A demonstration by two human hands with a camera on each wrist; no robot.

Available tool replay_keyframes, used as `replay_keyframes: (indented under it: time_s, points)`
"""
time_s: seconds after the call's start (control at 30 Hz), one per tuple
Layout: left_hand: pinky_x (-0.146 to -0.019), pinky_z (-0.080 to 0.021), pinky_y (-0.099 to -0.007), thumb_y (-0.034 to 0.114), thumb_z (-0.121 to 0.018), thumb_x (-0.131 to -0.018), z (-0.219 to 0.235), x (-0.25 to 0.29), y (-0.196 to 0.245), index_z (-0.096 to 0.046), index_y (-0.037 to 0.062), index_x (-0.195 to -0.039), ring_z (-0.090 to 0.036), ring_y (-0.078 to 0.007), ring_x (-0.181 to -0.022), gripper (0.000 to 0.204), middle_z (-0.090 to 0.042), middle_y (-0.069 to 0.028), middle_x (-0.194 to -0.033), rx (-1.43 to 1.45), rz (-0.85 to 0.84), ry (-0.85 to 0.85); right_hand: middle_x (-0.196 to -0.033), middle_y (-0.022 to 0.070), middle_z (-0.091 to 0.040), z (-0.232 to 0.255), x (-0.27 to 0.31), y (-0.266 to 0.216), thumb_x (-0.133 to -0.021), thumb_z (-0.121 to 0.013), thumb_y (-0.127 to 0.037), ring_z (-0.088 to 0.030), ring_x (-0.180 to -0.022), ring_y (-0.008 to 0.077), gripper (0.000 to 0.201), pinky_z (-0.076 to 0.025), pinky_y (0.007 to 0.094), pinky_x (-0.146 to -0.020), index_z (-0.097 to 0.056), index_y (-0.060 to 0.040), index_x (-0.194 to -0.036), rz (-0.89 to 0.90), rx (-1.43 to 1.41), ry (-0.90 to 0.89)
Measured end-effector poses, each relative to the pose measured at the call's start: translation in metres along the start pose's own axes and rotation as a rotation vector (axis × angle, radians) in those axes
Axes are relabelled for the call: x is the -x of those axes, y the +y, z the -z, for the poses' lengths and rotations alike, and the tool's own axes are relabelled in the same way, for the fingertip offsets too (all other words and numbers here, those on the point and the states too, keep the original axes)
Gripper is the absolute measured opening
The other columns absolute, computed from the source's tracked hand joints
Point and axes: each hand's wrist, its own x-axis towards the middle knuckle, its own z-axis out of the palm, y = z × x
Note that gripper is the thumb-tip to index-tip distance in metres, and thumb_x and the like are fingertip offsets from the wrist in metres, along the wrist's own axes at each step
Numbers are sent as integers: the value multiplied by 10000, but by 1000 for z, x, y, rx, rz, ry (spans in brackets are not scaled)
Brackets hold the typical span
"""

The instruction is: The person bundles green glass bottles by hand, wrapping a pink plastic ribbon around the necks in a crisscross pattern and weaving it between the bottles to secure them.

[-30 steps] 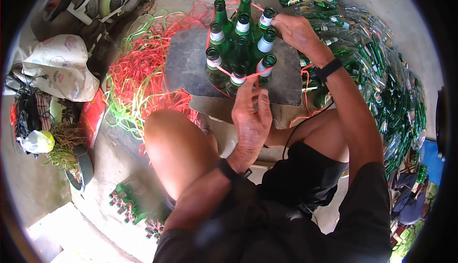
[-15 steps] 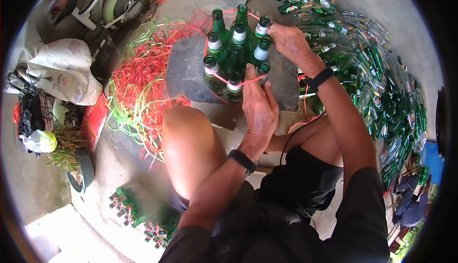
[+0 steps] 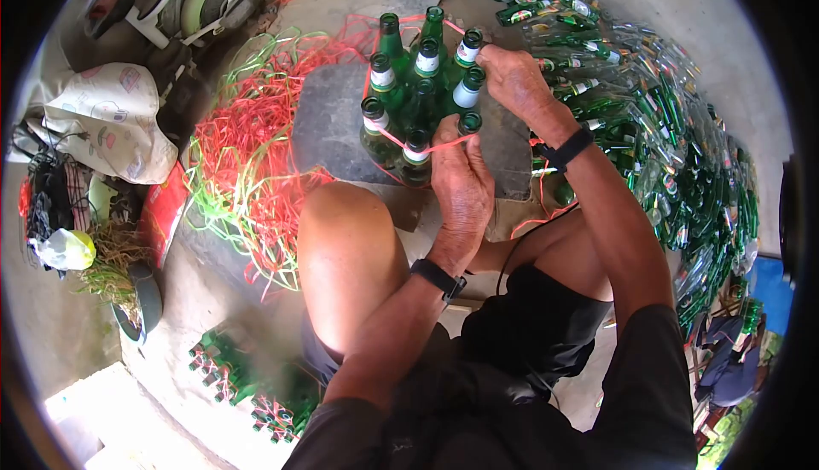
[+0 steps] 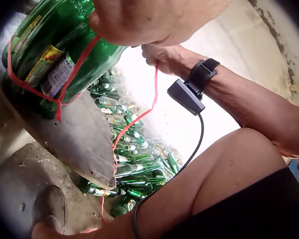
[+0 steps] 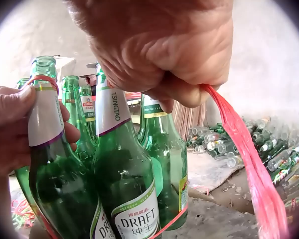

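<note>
Head view: Green bottles (image 3: pixel 418 112) stand clustered upright, partly hiding one another; the fingertips of the left hand (image 3: pixel 461 182) are hard to make out among the necks. A dark slab (image 3: pixel 328 116) bears them, between tangled strips (image 3: pixel 256 146) and a bottle heap (image 3: pixel 674 154) by the pale wall (image 3: pixel 708 35). The right hand (image 3: pixel 517 84) is beside a far neck.

Left wrist view: The bottles' tops are cut off; red twine (image 4: pixel 78 64) encircles their lower bodies, near the slab's edge. The left hand, its fingers largely out of frame, lies just above them.

Right wrist view: The right hand, fingertips mostly concealed, is clenched round the twine above the bottles' shoulders. The left hand grasps the neck of the end bottle (image 5: pixel 47 164), thumb in front.
</note>
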Motion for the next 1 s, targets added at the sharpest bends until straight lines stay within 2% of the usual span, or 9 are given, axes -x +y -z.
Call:
replay_keyframes:
  time_s: [0.13,0.27,0.33,0.47,0.53,0.73,0.83,1.0]
  points:
    - [-964,-505,-489,104,-552,-1074,-1,0,0,-539,-81,-1351,-612,-470,-1102,334,-618,-280,-1233,-10,-29,24,-872,264,-675,0,1,0,-907,-622,43,-659,-844,490,187,-542,504,-651,-684,-49,-1057,-4,12,-24]
    - [-958,-503,-496,106,-550,-1074,1,-1,3,-544,-81,-1342,-612,-471,-1098,326,-620,-281,-1228,-3,-24,17,-837,264,-669,5,2,-7,-898,-611,64,-667,-809,484,177,-531,516,-642,-665,-30,-1037,19,0,-7]
    - [-956,-503,-497,103,-548,-1074,3,-2,4,-546,-80,-1338,-612,-469,-1094,321,-621,-280,-1224,3,-15,3,-781,259,-655,12,3,-7,-903,-598,58,-674,-754,468,142,-522,527,-622,-632,-11,-1022,58,85,-89]
    - [-946,-503,-495,86,-546,-1071,4,-2,3,-551,-77,-1329,-614,-467,-1081,305,-621,-276,-1213,-15,-59,11,-736,247,-642,20,10,-12,-922,-586,24,-672,-720,454,99,-518,532,-605,-601,-9,-1014,78,193,-114]
    - [-945,-503,-494,78,-550,-1067,5,-3,3,-551,-77,-1329,-614,-466,-1080,304,-622,-277,-1214,-10,-57,3,-751,236,-660,26,16,-22,-938,-585,-19,-688,-731,437,81,-541,517,-614,-595,-7,-1017,2,288,-219]
    - [-957,-503,-494,67,-572,-1049,4,-3,3,-552,-78,-1327,-614,-470,-1090,315,-623,-277,-1224,9,-57,10,-833,216,-697,37,37,-49,-940,-573,-14,-701,-743,415,77,-566,495,-628,-594,-5,-1014,47,219,-173]
    - [-966,-501,-497,71,-576,-1045,2,-1,3,-552,-77,-1330,-611,-475,-1104,322,-623,-279,-1235,3,-47,23,-769,172,-676,34,47,-70,-893,-613,-37,-714,-730,379,48,-584,479,-589,-585,-27,-931,48,276,-86]
    - [-975,-497,-504,78,-573,-1049,2,0,2,-554,-72,-1336,-606,-483,-1117,324,-622,-284,-1246,-11,-26,12,-763,156,-678,38,63,-89,-871,-631,-46,-708,-668,371,65,-588,443,-567,-581,-30,-909,11,375,-165]
